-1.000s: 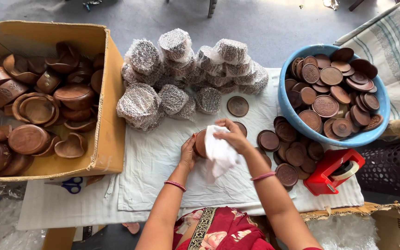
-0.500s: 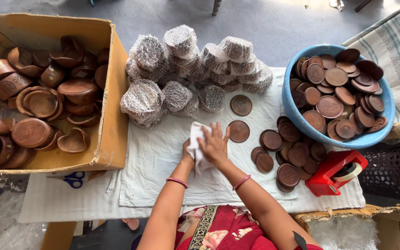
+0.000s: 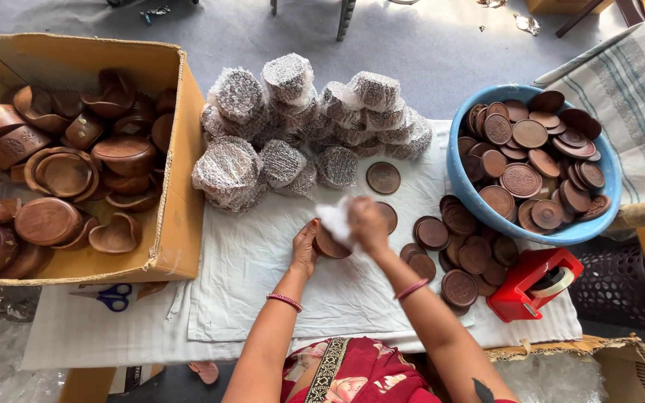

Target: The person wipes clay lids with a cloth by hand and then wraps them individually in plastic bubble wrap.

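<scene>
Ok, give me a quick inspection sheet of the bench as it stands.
Surface: white cloth sheet over the table.
Job's things: round brown wooden piece, white rag.
Clutter: cardboard box of wooden bowls, bubble-wrapped bundles, blue basin of discs, loose discs, red tape dispenser, blue scissors.
Grips: left hand holds the piece; right hand presses the rag on it.
Cables: nothing seen.
Surroundings: grey floor, striped cloth.
</scene>
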